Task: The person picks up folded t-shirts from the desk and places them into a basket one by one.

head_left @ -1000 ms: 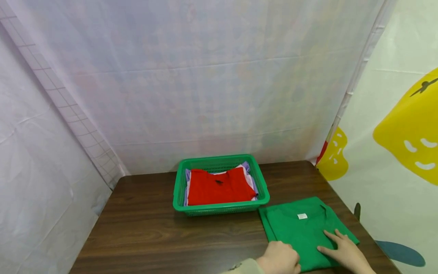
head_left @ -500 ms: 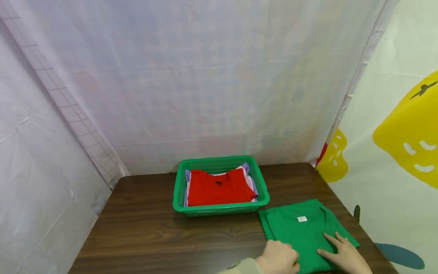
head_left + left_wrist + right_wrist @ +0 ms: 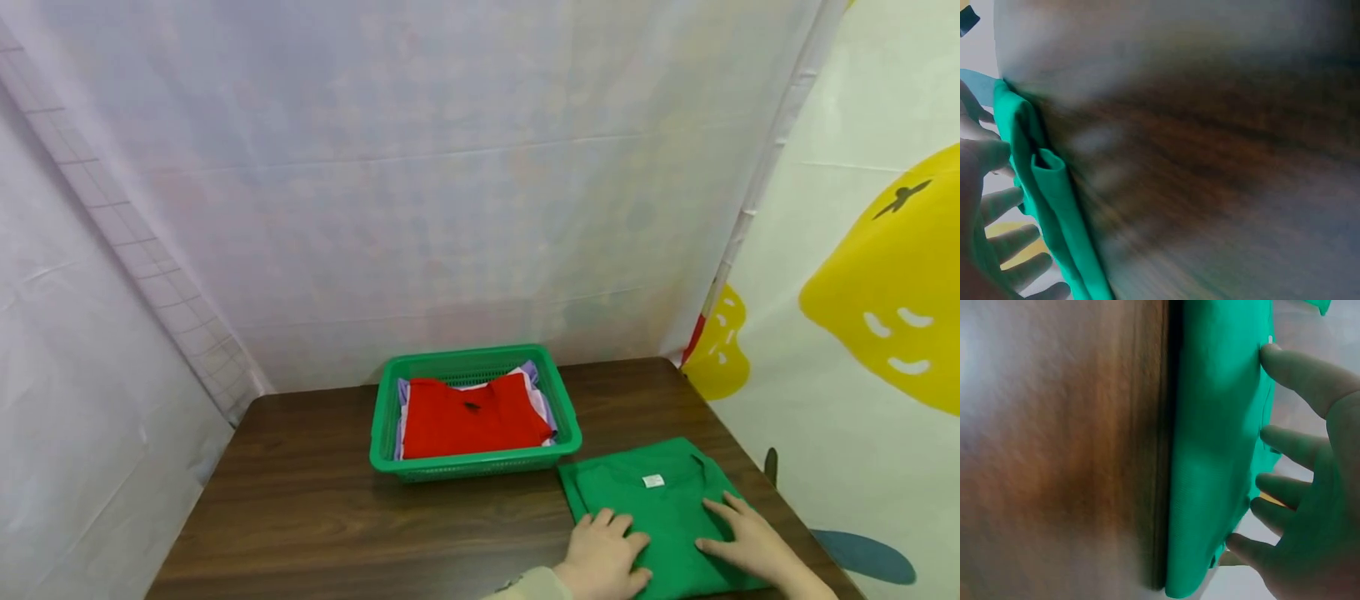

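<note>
A folded green shirt (image 3: 663,508) with a white neck label lies at the table's right front. My left hand (image 3: 606,557) rests its spread fingers on the shirt's left part. On the right part, my right hand (image 3: 746,542) touches the cloth with its fingertips, fingers apart. From the side, the left wrist view shows the layered folds of the green shirt (image 3: 1054,206) beside the fingers of the left hand (image 3: 997,219). In the right wrist view the right hand (image 3: 1297,481) has its fingertips on the thick rounded fold of the shirt (image 3: 1216,450).
A green plastic basket (image 3: 480,467) stands at the back middle of the brown wooden table (image 3: 315,517). Inside lies a folded red garment (image 3: 472,425) over white and purple cloth. Pale curtains (image 3: 450,183) hang behind and at the sides.
My left hand, earlier curled into a fist at the shirt's left edge, has uncurled and now lies spread on the cloth. The right hand has stayed on the shirt. The head view has shifted slightly.
</note>
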The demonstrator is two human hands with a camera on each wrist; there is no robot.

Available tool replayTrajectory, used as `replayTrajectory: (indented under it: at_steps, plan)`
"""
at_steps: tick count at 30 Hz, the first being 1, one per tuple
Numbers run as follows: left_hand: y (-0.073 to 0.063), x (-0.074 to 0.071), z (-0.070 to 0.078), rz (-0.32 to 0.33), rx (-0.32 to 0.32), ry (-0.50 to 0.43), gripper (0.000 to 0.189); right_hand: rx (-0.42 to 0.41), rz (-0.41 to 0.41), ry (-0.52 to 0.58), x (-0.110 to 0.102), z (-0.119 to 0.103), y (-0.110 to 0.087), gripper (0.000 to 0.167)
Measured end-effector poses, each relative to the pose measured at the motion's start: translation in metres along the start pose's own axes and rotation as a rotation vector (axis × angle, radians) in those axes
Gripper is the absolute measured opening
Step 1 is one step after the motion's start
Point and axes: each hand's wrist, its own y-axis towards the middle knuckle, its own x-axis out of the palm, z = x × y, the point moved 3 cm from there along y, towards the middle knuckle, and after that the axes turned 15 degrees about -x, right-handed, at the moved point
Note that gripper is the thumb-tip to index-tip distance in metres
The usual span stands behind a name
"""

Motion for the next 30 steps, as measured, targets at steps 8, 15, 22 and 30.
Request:
replayTrajectory:
  at_steps: [8, 15, 22, 30]
  plan:
    - [0.0036, 0.0094, -0.0055, -0.186, -0.009, -0.041, 0.054, -0.025, -0.018, 0.024, -0.0004, -0.0013, 0.0020, 0.075]
    - [0.0035, 0.0074, -0.0071, -0.221, 0.004, -0.042, 0.054, -0.013, -0.033, 0.017, -0.0001, -0.0020, 0.0029, 0.076]
    - [0.0000, 0.0080, -0.0082, -0.206, 0.000, -0.042, 0.054, -0.012, -0.033, 0.016, 0.0041, -0.0020, 0.0023, 0.076]
    - [-0.0040, 0.0103, -0.0094, -0.197, -0.002, -0.028, 0.054, 0.012, -0.058, 0.051, 0.0076, -0.0070, 0.0000, 0.077]
